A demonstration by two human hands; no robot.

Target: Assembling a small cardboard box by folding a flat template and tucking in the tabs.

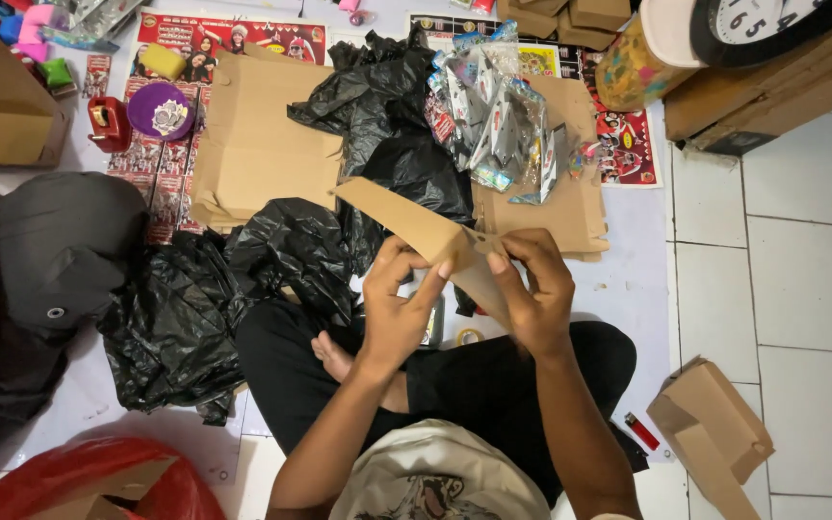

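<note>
Both hands (pixel 464 299) grip the cardboard box (pixel 426 236) between them.

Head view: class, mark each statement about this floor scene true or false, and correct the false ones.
1. Both hands hold a cardboard piece. True: left hand, right hand.
2. A red lighter lies on the floor. True.
3. The bags behind the cardboard are white. False: they are black.
4. A folded box sits by the person's left side. False: it is on the right.
5. The person sits cross-legged. True.
</note>
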